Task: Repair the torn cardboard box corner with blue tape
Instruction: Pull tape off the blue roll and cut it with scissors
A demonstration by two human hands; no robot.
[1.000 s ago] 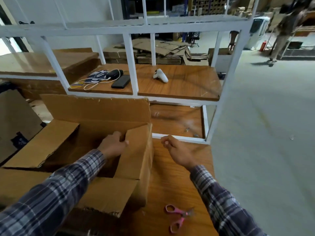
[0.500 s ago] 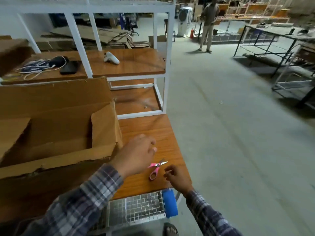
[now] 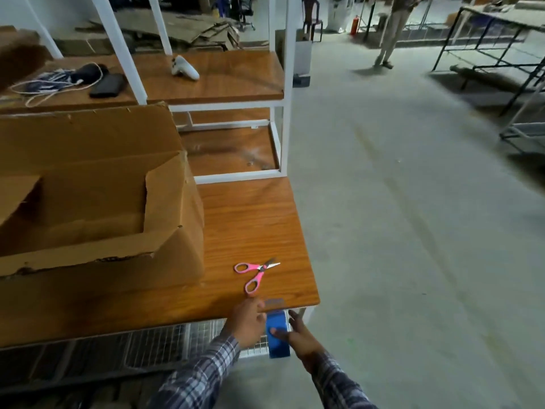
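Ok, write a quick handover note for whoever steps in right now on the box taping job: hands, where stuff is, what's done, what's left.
Left hand: at the table's near edge, fingers beside the blue tape roll; grip unclear.
Right hand: on the roll, thumb across its face, just below the table edge.
Pink scissors: lying partly open on the table, just beyond the hands, untouched.
Cardboard box: open on the table to the left, flaps up, near edge ragged.
Done: no tape visible on the box.
Left: bring the tape up, pull a strip, cut it, tape the torn corner.
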